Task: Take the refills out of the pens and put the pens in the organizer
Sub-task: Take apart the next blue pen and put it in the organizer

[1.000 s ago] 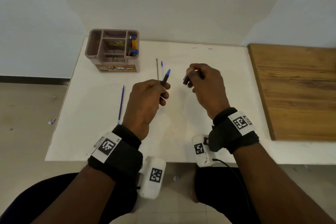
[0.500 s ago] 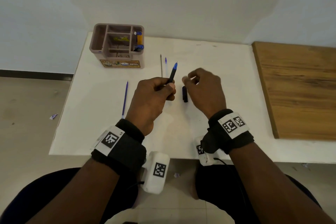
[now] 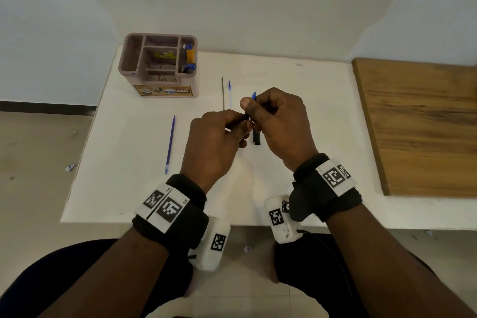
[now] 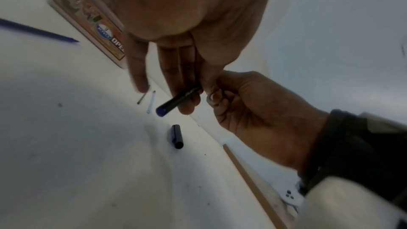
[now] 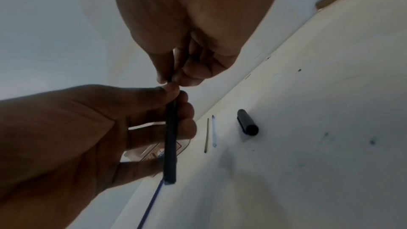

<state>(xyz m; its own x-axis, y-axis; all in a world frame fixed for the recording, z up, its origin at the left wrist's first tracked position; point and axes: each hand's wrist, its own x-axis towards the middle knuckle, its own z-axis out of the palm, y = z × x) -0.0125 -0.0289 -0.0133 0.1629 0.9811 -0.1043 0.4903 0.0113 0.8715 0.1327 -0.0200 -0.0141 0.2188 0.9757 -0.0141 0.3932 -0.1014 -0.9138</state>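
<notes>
Above the middle of the white table, both hands hold one black pen with a blue tip. My left hand grips the barrel from the left. My right hand pinches its front end near the tip. The pen's black cap lies on the table just below the hands. A dark refill and a clear refill lie side by side beyond the hands, and a blue refill lies to the left. The brown organizer stands at the back left.
A yellow and blue pen stands in the organizer's right compartment. A wooden board covers the table's right side. The table's front edge runs close under my wrists, with tiled floor to the left.
My right hand set the cap down on the table, then came across and took hold of the pen's tip end. The left hand kept its grip on the barrel.
</notes>
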